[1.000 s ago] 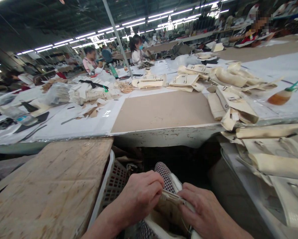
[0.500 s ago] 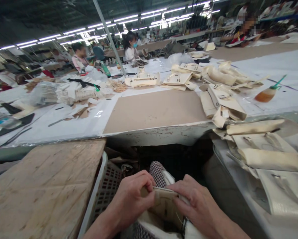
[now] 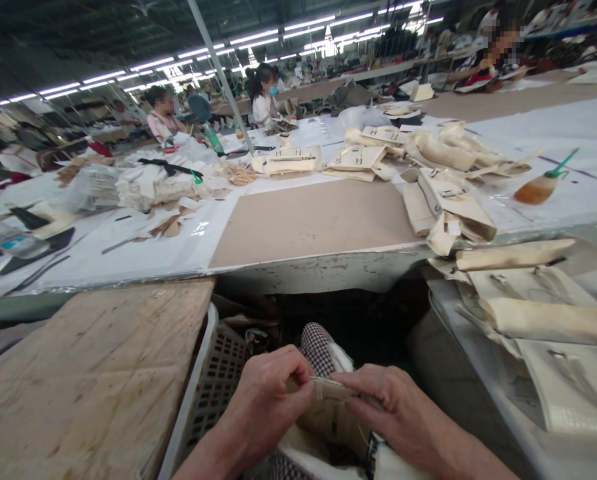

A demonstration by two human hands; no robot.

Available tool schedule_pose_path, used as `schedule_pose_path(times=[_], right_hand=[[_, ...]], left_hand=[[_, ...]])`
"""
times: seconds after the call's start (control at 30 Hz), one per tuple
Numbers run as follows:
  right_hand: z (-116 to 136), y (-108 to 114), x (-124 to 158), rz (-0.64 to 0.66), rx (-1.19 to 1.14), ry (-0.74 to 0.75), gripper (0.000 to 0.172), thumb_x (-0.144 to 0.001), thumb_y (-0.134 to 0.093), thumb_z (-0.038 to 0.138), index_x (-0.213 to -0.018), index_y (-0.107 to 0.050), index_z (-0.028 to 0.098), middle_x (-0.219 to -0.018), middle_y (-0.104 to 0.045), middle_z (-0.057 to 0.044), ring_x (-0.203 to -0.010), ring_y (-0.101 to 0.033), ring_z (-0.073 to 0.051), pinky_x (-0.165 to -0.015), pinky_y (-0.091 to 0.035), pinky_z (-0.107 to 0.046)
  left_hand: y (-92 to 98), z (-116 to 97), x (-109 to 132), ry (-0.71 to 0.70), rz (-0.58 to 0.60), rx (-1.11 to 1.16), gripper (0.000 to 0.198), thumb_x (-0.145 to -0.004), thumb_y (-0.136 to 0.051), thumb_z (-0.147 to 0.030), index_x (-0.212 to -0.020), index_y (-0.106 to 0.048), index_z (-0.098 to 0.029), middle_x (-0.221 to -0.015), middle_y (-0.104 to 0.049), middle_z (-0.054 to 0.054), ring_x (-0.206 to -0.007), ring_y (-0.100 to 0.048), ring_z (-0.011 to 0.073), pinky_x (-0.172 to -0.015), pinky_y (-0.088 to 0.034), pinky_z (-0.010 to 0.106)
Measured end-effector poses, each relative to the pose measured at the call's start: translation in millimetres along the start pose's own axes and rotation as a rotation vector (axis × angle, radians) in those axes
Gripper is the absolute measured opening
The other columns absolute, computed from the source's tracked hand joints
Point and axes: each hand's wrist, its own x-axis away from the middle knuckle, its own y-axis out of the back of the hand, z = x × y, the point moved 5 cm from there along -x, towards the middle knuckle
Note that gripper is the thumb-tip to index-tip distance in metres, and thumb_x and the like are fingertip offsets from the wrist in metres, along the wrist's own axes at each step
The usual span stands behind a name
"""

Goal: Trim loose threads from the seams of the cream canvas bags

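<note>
A cream bag piece (image 3: 331, 417), with its beige inside facing up, rests over my lap in checked cloth (image 3: 317, 347). On its top edge, my left hand (image 3: 271, 393) pinches the left end between thumb and curled fingers. My right hand (image 3: 391, 400) grips the same edge farther right, thumb on the near side and fingers along the top. A short stretch of the edge shows between both hands. A loose pale thread hangs near my right thumb. The lower part of the bag piece runs out of the picture.
Ahead stands a white-covered worktable with a brown board (image 3: 308, 220). Cream bag parts (image 3: 448, 200) and a glue bottle (image 3: 536, 189) lie on it. More bag pieces (image 3: 573, 380) are stacked at my right. A plastic basket (image 3: 213, 373) and wooden board (image 3: 78, 373) are at left. Other people sit beyond.
Both hands keep their hold on the bag piece's edge and have barely moved. The whole view has shifted slightly. At the far right, a person's arms have moved a little.
</note>
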Motion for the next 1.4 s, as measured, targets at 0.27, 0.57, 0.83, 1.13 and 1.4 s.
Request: schedule_pose_path(times=[0.27,0.57,0.83,1.13,1.4], right_hand=[[12,1,-21,0.044,0.445,0.113,0.029,-0.098,-0.050,0.027,-0.073,-0.062,0.020,-0.069,-0.068,0.002,-0.064,-0.059,-0.013,-0.059,-0.030,-0.027],[15,3,-20,0.084,0.322,0.172,0.034,-0.103,-0.040,0.027,-0.077,-0.060,0.021,-0.070,-0.065,0.004,-0.064,-0.057,-0.011,-0.059,-0.031,-0.024],[20,-8,-32,0.075,0.480,0.112,0.023,-0.100,-0.046,0.026,-0.083,-0.062,0.022,-0.074,-0.072,0.000,-0.068,-0.068,-0.018,-0.056,-0.025,-0.029],[17,-15,-26,0.067,0.420,0.028,0.023,-0.099,-0.044,0.023,-0.085,-0.062,0.022,-0.076,-0.072,0.000,-0.071,-0.068,-0.020,-0.058,-0.029,-0.029],[12,-21,-24,0.002,0.378,0.007,0.022,-0.098,-0.044,0.019,-0.089,-0.064,0.024,-0.079,-0.074,0.001,-0.074,-0.070,-0.020,-0.060,-0.033,-0.028]], left_hand=[[0.9,-7,-1,-0.018,0.017,-0.026,0.014,-0.074,-0.058,-0.008,-0.064,-0.057,-0.018,-0.071,-0.067,0.000,-0.066,-0.060,0.0132,-0.061,-0.042,0.021],[1.3,-6,0,-0.023,0.022,-0.021,0.013,-0.073,-0.060,-0.008,-0.065,-0.060,-0.018,-0.071,-0.067,0.000,-0.065,-0.060,0.0132,-0.061,-0.042,0.021],[1.5,-1,0,0.062,0.035,0.015,0.012,-0.076,-0.059,-0.010,-0.074,-0.053,-0.020,-0.079,-0.065,-0.001,-0.072,-0.058,0.0147,-0.066,-0.042,0.024],[9.2,10,20,0.236,-0.042,-0.105,0.016,-0.076,-0.058,-0.010,-0.081,-0.049,-0.022,-0.079,-0.059,-0.002,-0.073,-0.057,0.0160,-0.067,-0.043,0.026],[6.4,6,28,-0.026,-0.204,-0.247,0.014,-0.085,-0.053,-0.009,-0.076,-0.053,-0.021,-0.082,-0.064,0.000,-0.070,-0.063,0.0150,-0.064,-0.048,0.023]])
